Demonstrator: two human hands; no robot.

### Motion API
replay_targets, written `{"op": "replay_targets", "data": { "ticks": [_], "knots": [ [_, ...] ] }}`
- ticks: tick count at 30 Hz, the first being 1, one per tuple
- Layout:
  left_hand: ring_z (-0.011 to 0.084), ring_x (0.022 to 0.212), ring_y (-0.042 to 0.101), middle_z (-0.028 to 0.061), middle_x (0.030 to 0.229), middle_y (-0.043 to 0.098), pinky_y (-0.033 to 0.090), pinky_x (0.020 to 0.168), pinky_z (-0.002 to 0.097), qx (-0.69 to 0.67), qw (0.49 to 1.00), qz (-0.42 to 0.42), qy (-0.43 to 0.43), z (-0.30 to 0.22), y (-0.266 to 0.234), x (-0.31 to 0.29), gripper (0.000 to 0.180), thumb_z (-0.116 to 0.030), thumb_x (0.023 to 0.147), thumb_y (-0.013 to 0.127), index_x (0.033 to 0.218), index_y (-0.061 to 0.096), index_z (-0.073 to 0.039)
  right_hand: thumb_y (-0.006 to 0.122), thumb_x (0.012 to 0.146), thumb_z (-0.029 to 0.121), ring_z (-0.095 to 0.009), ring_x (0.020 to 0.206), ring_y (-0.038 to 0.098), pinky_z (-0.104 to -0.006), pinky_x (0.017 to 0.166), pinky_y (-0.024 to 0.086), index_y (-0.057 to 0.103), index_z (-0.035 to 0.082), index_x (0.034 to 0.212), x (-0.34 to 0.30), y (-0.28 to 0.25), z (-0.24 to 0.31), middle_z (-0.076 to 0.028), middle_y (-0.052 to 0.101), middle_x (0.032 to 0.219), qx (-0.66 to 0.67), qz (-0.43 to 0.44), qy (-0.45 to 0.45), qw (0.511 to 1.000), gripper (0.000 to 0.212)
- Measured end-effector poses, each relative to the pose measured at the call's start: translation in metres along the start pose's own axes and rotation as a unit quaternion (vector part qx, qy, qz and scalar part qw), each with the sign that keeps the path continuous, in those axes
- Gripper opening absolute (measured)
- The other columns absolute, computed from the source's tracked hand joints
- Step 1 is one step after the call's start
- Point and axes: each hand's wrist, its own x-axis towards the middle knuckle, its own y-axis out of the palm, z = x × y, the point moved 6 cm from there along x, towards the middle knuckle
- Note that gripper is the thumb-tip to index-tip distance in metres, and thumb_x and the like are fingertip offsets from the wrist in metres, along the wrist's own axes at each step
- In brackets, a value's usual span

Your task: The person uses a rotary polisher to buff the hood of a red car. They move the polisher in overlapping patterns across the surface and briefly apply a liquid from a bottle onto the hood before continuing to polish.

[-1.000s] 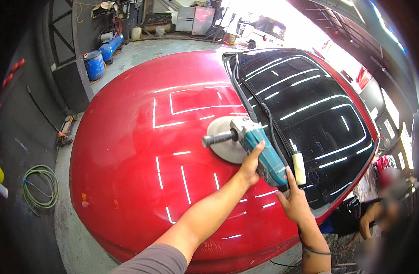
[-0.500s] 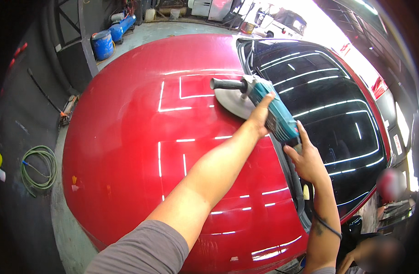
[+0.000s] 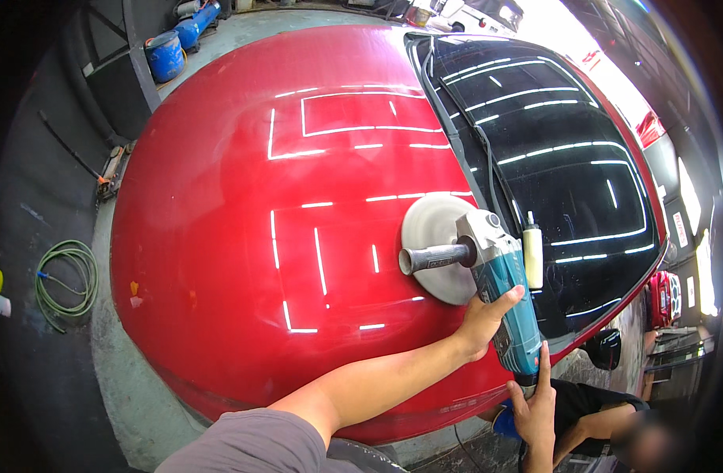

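Note:
A teal and silver car polisher [image 3: 505,272] lies over the rear edge of a glossy red car hood [image 3: 211,229]. Its round, pale grey pad [image 3: 428,225] rests against the paint, seemingly flat. The black side handle [image 3: 439,258] points left and is not held. My left hand [image 3: 487,319] wraps round the middle of the polisher's body, thumb on top. Further back, my right hand [image 3: 537,402] grips the rear end, with its index finger stretched along the side. Beside the tool, a pale bottle with a nozzle [image 3: 532,256] sits by the base of the dark windshield [image 3: 566,169].
Wiper arms [image 3: 487,158] run along the windshield base. A person in dark shorts [image 3: 586,410] sits low by the car's near side, close to my right arm. A thin cord [image 3: 465,445] hangs near the floor. A blue drum [image 3: 165,57] and coiled green hose [image 3: 67,285] are at left.
Both hands have drawn the polisher from the hood's far rear part toward me. Its pad now lies nearer the car's near side. More of the wipers and the bottle shows.

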Motion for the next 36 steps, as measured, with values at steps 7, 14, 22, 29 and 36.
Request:
{"op": "replay_targets", "data": {
  "ticks": [7,14,22,29,36],
  "knots": [
    [0.0197,0.108,0.069,0.0050,0.115,0.069,0.059,0.098,0.0430,-0.064,0.995,0.071,-0.027,-0.054,-0.019,0.070,0.059,-0.049,0.096,0.083,0.134,0.063,-0.009,0.075,0.099,0.006,-0.050,0.123,0.072,-0.0483,0.100,0.057,0.017,0.011,0.176,0.077,0.024,0.032,-0.040,0.068,0.132,-0.017,-0.025,-0.058,0.998,0.097],
    [0.0260,0.109,0.071,0.0102,0.120,0.071,0.060,0.098,0.0506,-0.048,0.992,0.101,0.054,-0.173,-0.064,0.216,0.071,-0.057,0.091,0.084,0.138,0.060,-0.009,0.074,0.103,0.012,-0.056,0.111,0.072,-0.0551,0.092,0.057,0.018,0.016,0.176,0.241,0.060,0.098,-0.036,0.074,0.118,-0.039,-0.040,-0.150,0.987,0.093],
    [0.0248,0.099,0.072,0.0080,0.109,0.070,0.062,0.093,0.0477,-0.039,0.987,0.104,0.113,-0.227,-0.074,0.231,0.054,-0.049,0.096,0.080,0.130,0.061,-0.012,0.078,0.098,0.011,-0.049,0.084,0.076,-0.0555,0.077,0.057,0.013,0.016,0.177,0.269,0.081,0.132,-0.026,0.073,0.086,-0.044,-0.014,-0.117,0.992,0.102],
    [0.0402,0.122,0.073,0.0238,0.130,0.067,0.066,0.102,0.0542,0.027,0.986,-0.025,0.165,-0.248,-0.142,0.047,0.089,-0.069,0.100,0.064,0.155,0.042,-0.002,0.077,0.096,0.001,-0.044,0.080,0.078,-0.0529,0.068,0.062,0.009,0.013,0.177,0.165,0.127,0.167,-0.029,0.073,0.100,-0.016,0.143,-0.192,0.971,0.107],
    [0.0379,0.130,0.069,0.0227,0.132,0.067,0.058,0.110,0.0660,-0.028,0.976,0.071,0.204,-0.279,-0.181,-0.061,0.086,-0.070,0.101,0.060,0.150,0.048,-0.001,0.064,0.091,-0.001,-0.046,0.102,0.075,-0.0528,0.086,0.061,0.005,0.013,0.178,0.122,0.170,0.202,-0.031,0.065,0.116,0.134,0.392,-0.268,0.870,0.106]
  ]
}}
